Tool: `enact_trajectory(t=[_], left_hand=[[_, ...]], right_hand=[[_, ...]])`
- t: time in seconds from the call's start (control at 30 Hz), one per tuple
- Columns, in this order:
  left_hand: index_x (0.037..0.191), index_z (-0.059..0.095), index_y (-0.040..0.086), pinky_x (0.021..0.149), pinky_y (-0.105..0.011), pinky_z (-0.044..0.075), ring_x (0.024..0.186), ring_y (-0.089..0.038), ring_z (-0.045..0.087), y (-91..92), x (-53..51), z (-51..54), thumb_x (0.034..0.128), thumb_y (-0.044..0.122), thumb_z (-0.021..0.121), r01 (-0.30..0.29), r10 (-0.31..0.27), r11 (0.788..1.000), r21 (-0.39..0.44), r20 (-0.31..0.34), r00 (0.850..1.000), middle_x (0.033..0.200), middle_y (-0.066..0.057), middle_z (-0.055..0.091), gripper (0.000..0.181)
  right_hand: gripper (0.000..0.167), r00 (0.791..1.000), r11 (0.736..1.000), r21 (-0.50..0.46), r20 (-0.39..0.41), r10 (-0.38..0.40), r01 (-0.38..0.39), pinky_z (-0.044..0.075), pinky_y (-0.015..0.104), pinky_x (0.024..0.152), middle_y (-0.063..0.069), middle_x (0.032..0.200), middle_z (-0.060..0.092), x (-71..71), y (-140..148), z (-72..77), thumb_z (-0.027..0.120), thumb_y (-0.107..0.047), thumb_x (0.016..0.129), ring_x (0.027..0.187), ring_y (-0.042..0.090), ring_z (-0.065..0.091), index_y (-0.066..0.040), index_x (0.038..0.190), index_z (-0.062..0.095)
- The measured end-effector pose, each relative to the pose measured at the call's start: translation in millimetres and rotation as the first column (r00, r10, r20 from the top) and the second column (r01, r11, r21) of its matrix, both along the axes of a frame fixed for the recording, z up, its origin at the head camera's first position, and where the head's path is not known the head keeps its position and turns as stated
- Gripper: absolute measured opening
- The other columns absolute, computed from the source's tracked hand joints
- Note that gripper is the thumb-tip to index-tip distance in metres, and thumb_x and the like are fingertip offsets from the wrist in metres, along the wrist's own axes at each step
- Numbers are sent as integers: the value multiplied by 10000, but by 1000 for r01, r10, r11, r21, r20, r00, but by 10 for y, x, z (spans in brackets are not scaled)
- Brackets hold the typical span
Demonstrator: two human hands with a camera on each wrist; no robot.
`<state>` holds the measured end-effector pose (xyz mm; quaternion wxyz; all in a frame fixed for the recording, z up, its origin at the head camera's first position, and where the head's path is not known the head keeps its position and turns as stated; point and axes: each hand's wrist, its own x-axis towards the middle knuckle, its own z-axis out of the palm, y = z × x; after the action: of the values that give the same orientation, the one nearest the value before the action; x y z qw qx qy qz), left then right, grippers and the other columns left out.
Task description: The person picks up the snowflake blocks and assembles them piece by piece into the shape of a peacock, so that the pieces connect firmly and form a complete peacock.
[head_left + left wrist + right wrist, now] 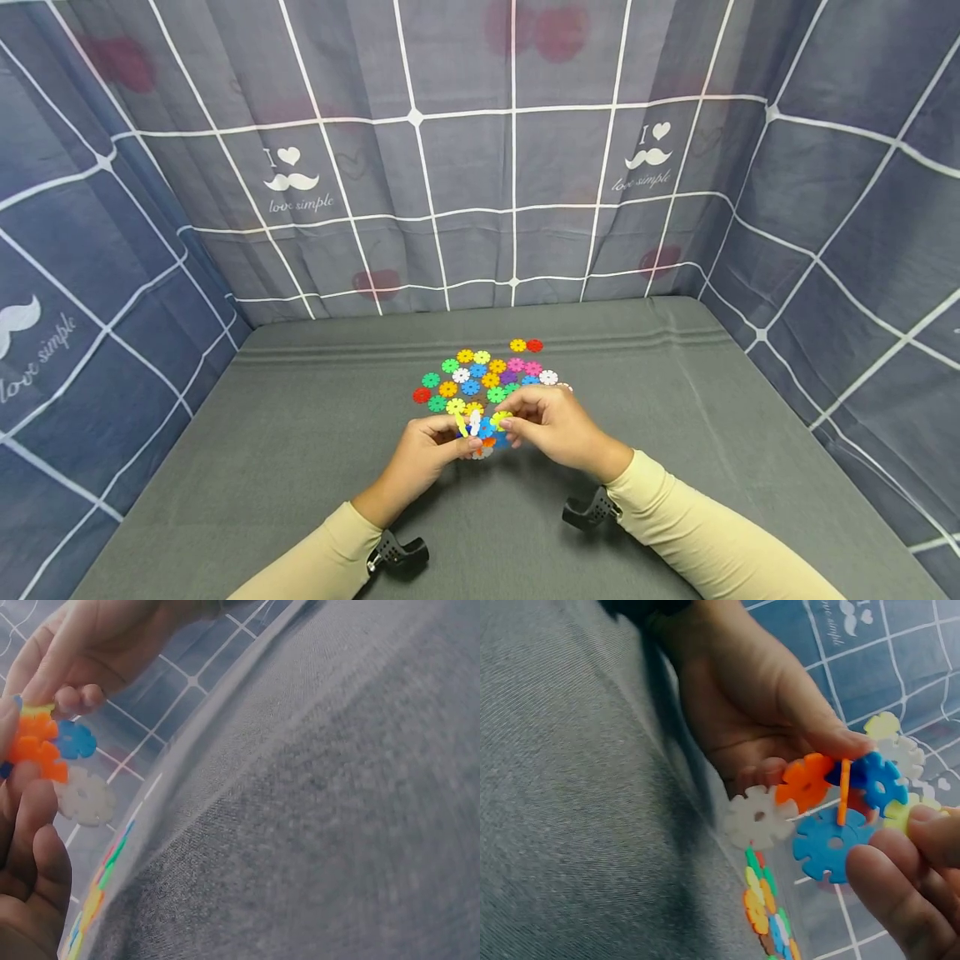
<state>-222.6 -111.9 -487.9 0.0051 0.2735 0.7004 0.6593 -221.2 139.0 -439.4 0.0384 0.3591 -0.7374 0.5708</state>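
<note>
In the head view, my left hand (420, 457) holds a joined cluster of plastic snowflake discs above the table. The right wrist view shows its orange disc (804, 782), white disc (754, 817), large blue disc (821, 846) and smaller blue disc (886, 784). Another white disc (905, 759) and a pale yellow one (883, 725) stick out at the far side. A yellow disc (501, 419) is pinched between the thumb and fingers of my right hand (558, 425), against the cluster's edge. Whether its slots are engaged, I cannot tell.
Loose discs of many colours lie flat on the grey cloth-covered table (300, 467) beyond the hands, among them a red disc (422, 395) at the left and a white disc (548, 377) at the right. A checked curtain (465, 167) encloses the back and sides.
</note>
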Motion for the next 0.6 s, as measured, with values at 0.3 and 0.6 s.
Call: enact_trajectory(t=[0.3,0.6], left_hand=[[939,777,-23,666,-347,599,711,-186,677,-7,-16,1,902,-11,822,8,-8,1000,2,28,1000,812,-85,732,59],[992,777,-65,692,-353,613,734,-171,682,-22,3,5,911,-21,808,60,-60,998,-1,59,996,856,-62,739,97]], right_hand=[[165,997,999,-23,-65,-41,39,611,361,571,96,870,745,23,-57,-41,756,123,917,620,226,714,-8,1017,772],[134,1000,1000,-12,-22,-10,10,614,371,582,120,850,738,56,-72,-86,753,107,927,629,256,717,14,1022,757]])
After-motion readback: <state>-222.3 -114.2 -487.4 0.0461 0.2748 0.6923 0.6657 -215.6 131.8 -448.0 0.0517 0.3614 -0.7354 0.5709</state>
